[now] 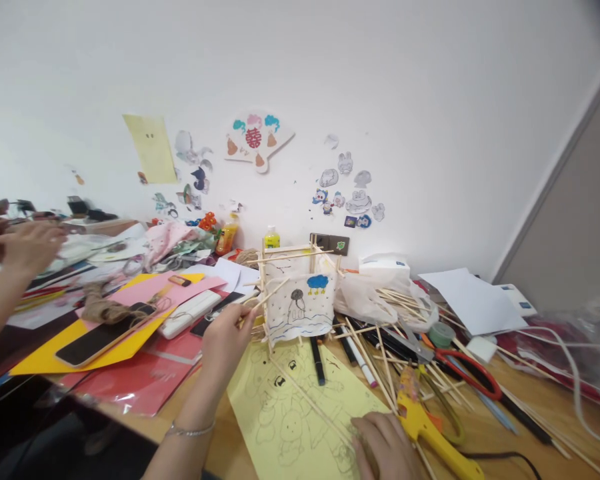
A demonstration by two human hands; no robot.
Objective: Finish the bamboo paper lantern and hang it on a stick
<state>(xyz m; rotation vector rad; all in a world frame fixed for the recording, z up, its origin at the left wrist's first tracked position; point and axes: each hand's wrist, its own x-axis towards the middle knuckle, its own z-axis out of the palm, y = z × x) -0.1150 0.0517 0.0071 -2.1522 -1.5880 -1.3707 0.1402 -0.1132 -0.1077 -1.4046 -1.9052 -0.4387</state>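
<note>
The left hand (230, 337) grips a thin wooden stick (276, 291) between thumb and fingers, its tip angled up and to the right. The stick crosses in front of the paper-panelled stick frame (305, 313), which stands upright at the centre of the wooden table (220, 453); whether the two touch cannot be determined. The near panel bears a drawn figure, a blue cloud and wavy lines.

The right hand (385, 447) is at the near edge, fingers bent, over the right side of a yellow drawing sheet (260, 413). A long loose stick (310, 399) runs from the frame toward it — whether this hand grips the stick cannot be told.

Just right of the right hand lies a yellow glue gun (420, 427); beyond it, red-and-black-handled scissors (493, 379). A black marker (318, 363) lies on the sheet's far part. On the left, a smartphone (100, 340) rests on orange paper (35, 360). Another person's hand (35, 247) shows at far left — blurred.
</note>
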